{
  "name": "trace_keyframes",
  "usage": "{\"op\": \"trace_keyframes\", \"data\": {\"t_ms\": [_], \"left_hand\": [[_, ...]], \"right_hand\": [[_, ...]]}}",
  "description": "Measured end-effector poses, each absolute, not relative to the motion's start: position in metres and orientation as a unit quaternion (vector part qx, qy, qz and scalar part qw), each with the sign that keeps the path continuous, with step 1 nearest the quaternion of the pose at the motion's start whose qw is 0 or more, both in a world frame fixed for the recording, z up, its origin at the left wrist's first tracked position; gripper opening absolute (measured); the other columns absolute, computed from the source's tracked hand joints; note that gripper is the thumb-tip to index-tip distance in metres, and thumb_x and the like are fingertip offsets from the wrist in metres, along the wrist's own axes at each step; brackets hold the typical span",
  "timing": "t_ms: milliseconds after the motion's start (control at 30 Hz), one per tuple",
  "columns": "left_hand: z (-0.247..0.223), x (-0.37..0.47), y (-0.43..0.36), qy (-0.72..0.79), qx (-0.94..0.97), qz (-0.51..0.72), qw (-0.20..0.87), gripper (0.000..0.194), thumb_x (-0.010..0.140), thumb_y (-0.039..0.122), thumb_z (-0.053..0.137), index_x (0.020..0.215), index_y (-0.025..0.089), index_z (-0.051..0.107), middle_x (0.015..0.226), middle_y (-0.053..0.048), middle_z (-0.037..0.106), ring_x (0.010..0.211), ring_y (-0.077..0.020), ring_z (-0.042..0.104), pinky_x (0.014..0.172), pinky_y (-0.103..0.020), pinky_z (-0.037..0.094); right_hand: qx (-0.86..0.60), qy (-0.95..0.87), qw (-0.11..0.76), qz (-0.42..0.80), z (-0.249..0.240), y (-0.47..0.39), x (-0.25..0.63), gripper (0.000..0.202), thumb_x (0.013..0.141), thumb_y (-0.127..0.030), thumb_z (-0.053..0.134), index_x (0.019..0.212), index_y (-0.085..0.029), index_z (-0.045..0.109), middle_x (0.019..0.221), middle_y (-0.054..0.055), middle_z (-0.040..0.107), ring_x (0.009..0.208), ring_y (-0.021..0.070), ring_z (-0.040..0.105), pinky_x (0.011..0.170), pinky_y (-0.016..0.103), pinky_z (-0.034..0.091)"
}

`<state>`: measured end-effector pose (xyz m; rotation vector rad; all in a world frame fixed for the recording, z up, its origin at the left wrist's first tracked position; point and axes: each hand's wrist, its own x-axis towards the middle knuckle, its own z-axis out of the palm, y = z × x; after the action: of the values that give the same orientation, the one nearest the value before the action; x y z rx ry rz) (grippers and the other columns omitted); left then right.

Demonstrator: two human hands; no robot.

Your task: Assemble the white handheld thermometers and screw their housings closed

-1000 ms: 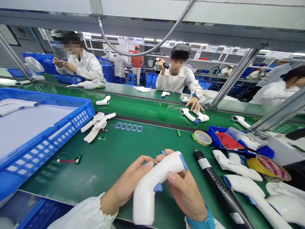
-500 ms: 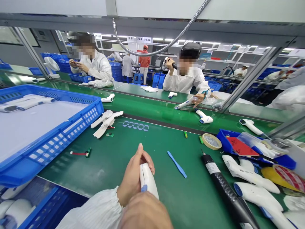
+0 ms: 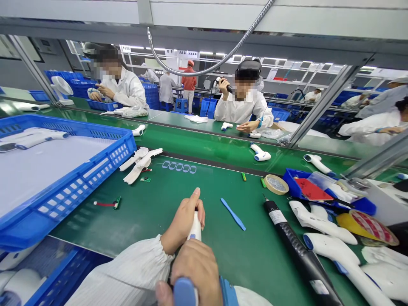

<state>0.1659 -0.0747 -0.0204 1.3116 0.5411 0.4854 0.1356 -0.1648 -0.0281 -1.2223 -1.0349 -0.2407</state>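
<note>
A white and blue gun-shaped handheld thermometer (image 3: 195, 228) is held between my two hands, low in the middle of the view. My left hand (image 3: 182, 219) wraps its far part, thumb pointing up and forward. Nearer to me, my right hand (image 3: 198, 267) is closed around the body, and a rounded blue end shows beneath the fingers. Much of the casing is hidden by both hands. To the right on the green bench lies a blue plastic pry tool (image 3: 233, 214). A black electric screwdriver (image 3: 296, 250) rests beyond it.
A blue crate (image 3: 123, 159) with white thermometers stands at left. Near it lie open white shells (image 3: 142, 163) and a small circuit board with red wire (image 3: 116, 203). At right are a screw dish (image 3: 276, 184), a blue parts bin (image 3: 318, 191) and thermometer bodies (image 3: 334, 250). Co-workers sit opposite.
My right hand has come forward along the thermometer and its blue end has come into view. The view has shifted slightly. A co-worker opposite has drawn a hand back from the green belt.
</note>
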Motion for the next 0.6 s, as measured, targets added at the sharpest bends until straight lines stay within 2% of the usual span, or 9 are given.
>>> {"op": "trace_keyframes", "data": {"t_ms": [67,167,233,300,400,500,567,600], "left_hand": [[-0.016,0.166,-0.072,0.251,0.634,0.209,0.701,0.063,0.081,0.063,0.037,0.036,0.019,0.043,0.033,0.001,0.041,0.032,-0.0104,0.041,0.038,-0.023,0.031],[-0.012,0.164,-0.065,0.26,0.687,0.207,0.647,0.061,0.081,0.063,0.037,0.039,0.019,0.045,0.035,0.002,0.042,0.035,-0.011,0.04,0.041,-0.024,0.031],[-0.009,0.164,-0.059,0.264,0.719,0.216,0.605,0.06,0.082,0.062,0.037,0.04,0.019,0.045,0.037,0.002,0.042,0.039,-0.0115,0.04,0.045,-0.024,0.031],[-0.006,0.165,-0.053,0.264,0.746,0.23,0.567,0.056,0.082,0.059,0.04,0.042,0.019,0.045,0.04,0.003,0.043,0.043,-0.0122,0.04,0.048,-0.024,0.03],[-0.003,0.169,-0.048,0.264,0.798,0.23,0.491,0.053,0.084,0.055,0.041,0.045,0.019,0.044,0.044,0.003,0.042,0.048,-0.0132,0.04,0.051,-0.025,0.028],[-0.002,0.172,-0.053,0.236,0.881,0.207,0.355,0.048,0.088,0.052,0.034,0.056,0.02,0.05,0.054,0.002,0.051,0.055,-0.0159,0.047,0.056,-0.027,0.032],[-0.003,0.171,-0.064,0.141,0.928,0.203,0.278,0.037,0.084,0.053,0.043,0.075,0.021,0.06,0.077,-0.002,0.062,0.075,-0.0205,0.055,0.074,-0.032,0.039],[-0.004,0.17,-0.071,0.077,0.944,0.198,0.253,0.036,0.079,0.054,0.051,0.088,0.021,0.062,0.09,-0.004,0.064,0.086,-0.0233,0.056,0.085,-0.037,0.037]], "right_hand": [[-0.524,-0.461,0.711,-0.086,-0.029,-0.177,0.149,0.023,0.082,-0.035,0.048,0.065,-0.021,0.041,0.052,-0.003,0.046,0.05,0.0125,0.044,0.052,0.028,0.036],[-0.55,-0.521,0.65,-0.063,-0.033,-0.204,0.18,0.005,0.078,-0.025,0.055,0.081,-0.022,0.052,0.079,0.003,0.062,0.072,0.0175,0.057,0.067,0.032,0.045],[-0.602,-0.537,0.591,-0.015,-0.037,-0.222,0.2,0.021,0.074,-0.024,0.06,0.095,-0.023,0.055,0.098,0.006,0.063,0.085,0.0195,0.059,0.073,0.031,0.047],[-0.647,-0.511,0.56,0.077,-0.042,-0.236,0.214,0.03,0.074,-0.028,0.062,0.103,-0.025,0.056,0.098,0.005,0.063,0.081,0.0181,0.06,0.07,0.027,0.048],[-0.672,-0.418,0.563,0.238,-0.047,-0.247,0.221,0.036,0.074,-0.039,0.062,0.105,-0.022,0.059,0.082,0.003,0.065,0.067,0.0155,0.059,0.061,0.024,0.047],[-0.642,-0.301,0.611,0.353,-0.05,-0.249,0.227,0.05,0.072,-0.052,0.063,0.109,-0.018,0.058,0.089,0.006,0.066,0.072,0.0172,0.063,0.067,0.026,0.05],[-0.619,-0.234,0.638,0.394,-0.048,-0.251,0.233,0.057,0.071,-0.057,0.064,0.111,-0.016,0.055,0.089,0.006,0.065,0.072,0.0174,0.065,0.069,0.028,0.052],[-0.609,-0.214,0.644,0.411,-0.045,-0.253,0.237,0.06,0.071,-0.058,0.064,0.112,-0.016,0.055,0.088,0.006,0.065,0.07,0.0172,0.066,0.069,0.029,0.053]]}}
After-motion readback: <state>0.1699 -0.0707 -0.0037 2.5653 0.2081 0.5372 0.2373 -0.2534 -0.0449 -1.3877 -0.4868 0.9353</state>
